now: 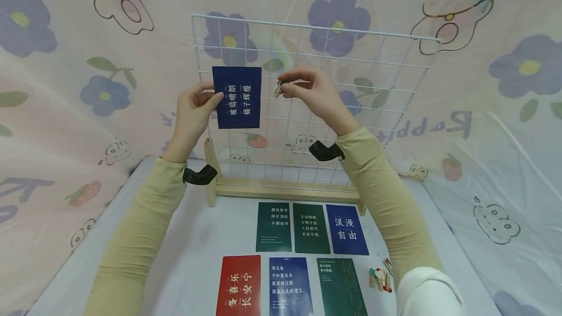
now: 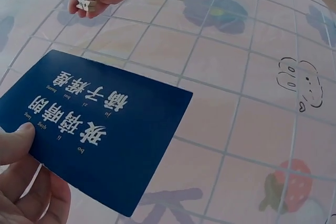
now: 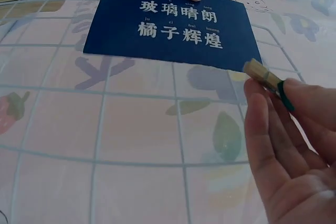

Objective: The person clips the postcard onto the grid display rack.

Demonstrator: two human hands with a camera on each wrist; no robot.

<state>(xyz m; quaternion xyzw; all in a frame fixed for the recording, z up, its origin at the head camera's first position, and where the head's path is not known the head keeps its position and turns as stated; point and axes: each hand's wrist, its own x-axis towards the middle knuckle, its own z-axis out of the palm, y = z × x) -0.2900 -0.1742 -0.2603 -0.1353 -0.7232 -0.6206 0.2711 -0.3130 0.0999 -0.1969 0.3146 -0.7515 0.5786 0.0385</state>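
Note:
My left hand [image 1: 196, 106] pinches the left edge of a dark blue card [image 1: 237, 97] with white Chinese characters and holds it against the white wire grid panel [image 1: 360, 106]. The same card [image 2: 100, 124] fills the left wrist view, and the card [image 3: 173, 24] lies at the top of the right wrist view. My right hand [image 1: 303, 89] pinches a small wooden clothespin [image 1: 278, 89] with a green tip just right of the card's upper right corner. The clothespin [image 3: 262, 75] sits close to the card's edge; the clothespin [image 2: 84, 3] also shows in the left wrist view.
The grid stands in a wooden base [image 1: 285, 190] on a white table [image 1: 189, 238]. Several cards lie in front: green [image 1: 273, 227], green [image 1: 311, 228], blue [image 1: 347, 229], red [image 1: 238, 286], blue [image 1: 290, 286], green [image 1: 341, 286]. More small clothespins [image 1: 381, 277] lie at the right. Floral cloth surrounds everything.

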